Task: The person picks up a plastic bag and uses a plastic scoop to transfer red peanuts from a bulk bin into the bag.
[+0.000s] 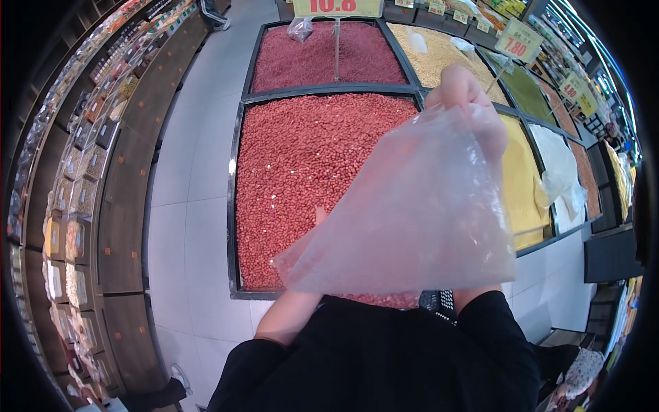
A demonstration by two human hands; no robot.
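Observation:
A thin translucent plastic bag [406,211] hangs in front of me over a bin of red-skinned peanuts [298,154]. My right hand [468,113] is raised, its fingers closed on the bag's upper edge near the bin's far right corner. Behind the film lies most of my left hand [321,215]; a fingertip shows beside the bag's left edge, over the peanuts. Whether those fingers grip the bag cannot be told. Part of a filled, reddish clear bag [383,299] shows low, close to my body.
Black-framed bins adjoin: dark red grains [319,56] beyond, yellow grain [517,175] to the right, with a crumpled plastic bag [556,159] past it. A price sign [337,7] stands on a post. Shelving [123,206] lines the aisle's left. Another person's shoe [180,378] shows lower left.

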